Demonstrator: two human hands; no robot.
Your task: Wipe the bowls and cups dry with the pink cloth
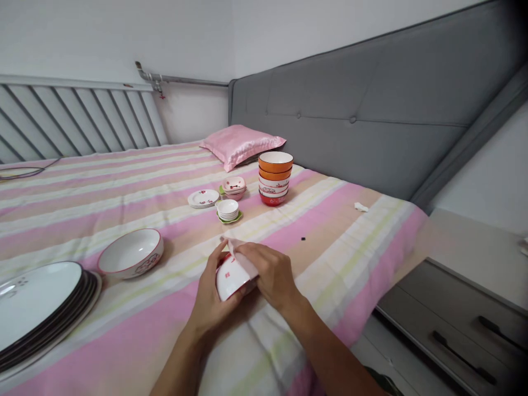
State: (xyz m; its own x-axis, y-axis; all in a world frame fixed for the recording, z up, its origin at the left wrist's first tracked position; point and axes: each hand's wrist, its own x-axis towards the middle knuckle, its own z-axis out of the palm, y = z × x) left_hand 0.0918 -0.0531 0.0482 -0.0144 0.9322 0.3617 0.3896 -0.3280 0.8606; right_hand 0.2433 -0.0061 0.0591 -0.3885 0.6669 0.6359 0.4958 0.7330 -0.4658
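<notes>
A white bowl with red markings [227, 281] is tilted on its side over the near part of the bed. My left hand [209, 294] is closed around its lower left edge, fingers behind and thumb in front. Pressed to the bowl's upper right side is a pale pinkish tissue or cloth [243, 261], with my right hand [268, 270] closed over it. Fingers cover part of the bowl, so its full pattern is hidden.
Left lie a red-rimmed bowl [132, 253] and stacked large plates [45, 286]. Beyond my hands stand stacked bowls [275, 179], small plates [203, 198], pink dishes [234, 187] and small white bowls [227, 209]. A pink pillow [241, 142] rests near the grey headboard [350, 99]; drawers [454, 319] stand right.
</notes>
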